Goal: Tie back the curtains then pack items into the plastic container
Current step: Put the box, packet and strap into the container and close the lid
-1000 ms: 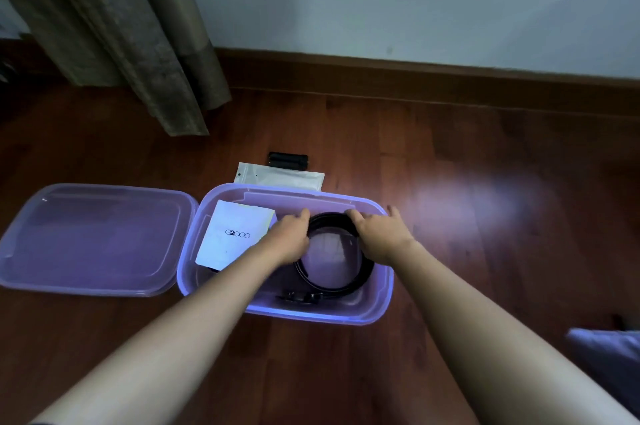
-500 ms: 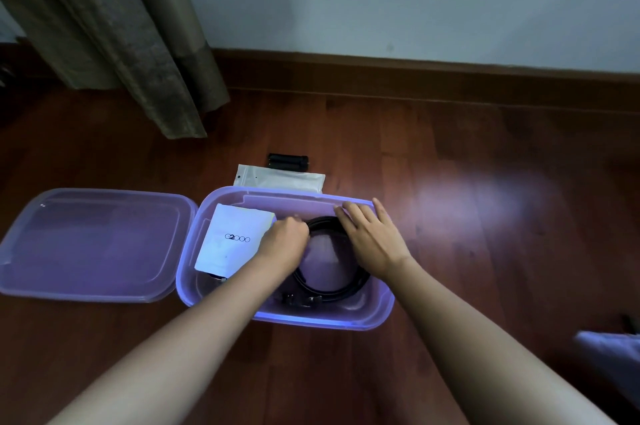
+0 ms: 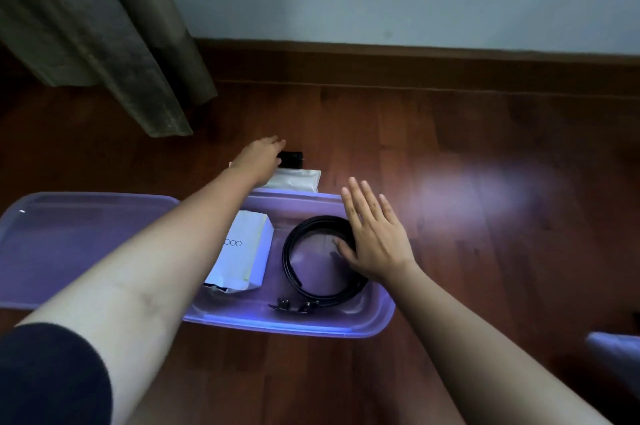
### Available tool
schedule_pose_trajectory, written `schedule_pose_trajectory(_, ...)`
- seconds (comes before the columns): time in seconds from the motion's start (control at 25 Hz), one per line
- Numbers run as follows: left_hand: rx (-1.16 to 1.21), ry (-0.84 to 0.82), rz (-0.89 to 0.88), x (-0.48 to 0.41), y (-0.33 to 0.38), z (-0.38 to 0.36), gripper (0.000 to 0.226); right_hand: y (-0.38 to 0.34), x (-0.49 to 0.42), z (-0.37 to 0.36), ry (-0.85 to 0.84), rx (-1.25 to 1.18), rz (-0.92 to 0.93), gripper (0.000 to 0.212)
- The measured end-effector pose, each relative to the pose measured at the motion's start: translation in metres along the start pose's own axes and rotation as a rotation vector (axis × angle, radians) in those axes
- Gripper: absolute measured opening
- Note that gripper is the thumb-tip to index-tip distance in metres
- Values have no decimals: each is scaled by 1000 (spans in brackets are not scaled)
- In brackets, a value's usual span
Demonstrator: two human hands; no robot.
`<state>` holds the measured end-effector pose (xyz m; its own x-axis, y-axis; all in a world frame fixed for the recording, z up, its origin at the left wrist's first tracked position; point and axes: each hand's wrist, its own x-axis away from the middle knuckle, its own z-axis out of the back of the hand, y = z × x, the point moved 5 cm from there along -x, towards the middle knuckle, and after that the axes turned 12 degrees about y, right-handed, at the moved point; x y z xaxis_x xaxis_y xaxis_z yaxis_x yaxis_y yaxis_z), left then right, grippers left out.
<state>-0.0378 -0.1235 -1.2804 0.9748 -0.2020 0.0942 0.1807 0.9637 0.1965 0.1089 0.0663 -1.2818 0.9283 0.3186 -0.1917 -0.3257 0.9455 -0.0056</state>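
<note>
A: Where is your plastic box [image 3: 294, 330]?
B: Open on the floor [image 3: 491, 251], right below you. Its lid [image 3: 69, 237] lies flat at its left edge. A belt [image 3: 294, 274] is curled inside, beside a white carton [image 3: 246, 251].
A: And your hands?
B: Your left hand [image 3: 259, 157] is past the far edge, at a small black thing [image 3: 293, 158] by a white pouch [image 3: 298, 178]. Holding or only touching, I can't tell. Your right hand [image 3: 375, 238] is flat, fingers straight, over the belt's right side. Wide floor lies to the right.

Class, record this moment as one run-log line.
stage: packing | left hand: at black item beyond container | right hand: open over coiled belt | packed: belt, white box | unpacked: white pouch
</note>
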Motion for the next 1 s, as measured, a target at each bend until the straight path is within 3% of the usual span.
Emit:
schedule_pose_trajectory(0.16, -155, -100, 59, -20, -6, -25, 52, 1, 1, -2, 38, -15, -29, 73)
schedule_pose_trajectory(0.28, -282, -11, 55, -21, 2, -21, 35, 0, 1, -2, 59, -15, -33, 69)
schedule_pose_trajectory(0.4, -307, 88, 23, -15, 9, -4, 34, 0, 0, -2, 59, -36, -36, 65)
schedule_pose_trajectory(0.52, -86, 345, 31, 2, 16, 38, 32, 4, -1, 1, 85, -131, -64, 61)
schedule_pose_trajectory(0.64, 289, 557, 94, 52, 34, 76, 34, 18, -1, 6, 75, -445, -264, 59)
schedule_pose_trajectory(0.76, 477, 385, 143, 116, 58, 61, 39, 25, 1, 7, 35, -615, -375, 54)
schedule_pose_trajectory(0.88, 241, 37, 12, 154, 92, 6, 33, 25, 2, 6, 3, -638, -380, 50)
schedule_pose_trajectory(1.0, 17, -76, -83, 156, 108, -31, 30, 24, 1, 9, -4, -576, -376, 50)
